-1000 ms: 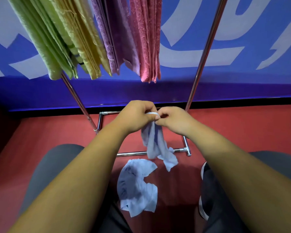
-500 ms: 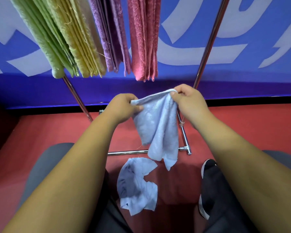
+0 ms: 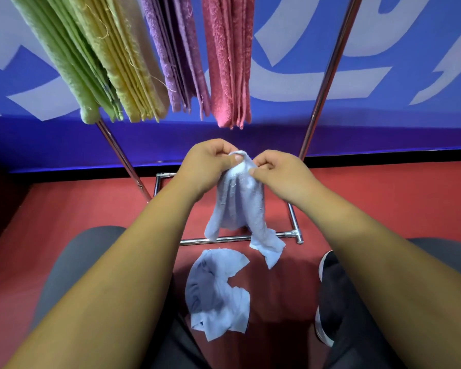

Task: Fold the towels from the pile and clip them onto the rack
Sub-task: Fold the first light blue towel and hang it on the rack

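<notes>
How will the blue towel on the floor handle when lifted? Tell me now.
Probably floppy: the floor towel lies crumpled in folds. Likely light: the held towel droops limply from pinches by the left hand and right hand. Its nubby pile should grip, not slip.

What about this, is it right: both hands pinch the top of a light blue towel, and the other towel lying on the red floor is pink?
Not quite. In the head view the floor towel is light blue, not pink. The left hand and right hand do pinch the top of the held towel, also light blue.
</notes>
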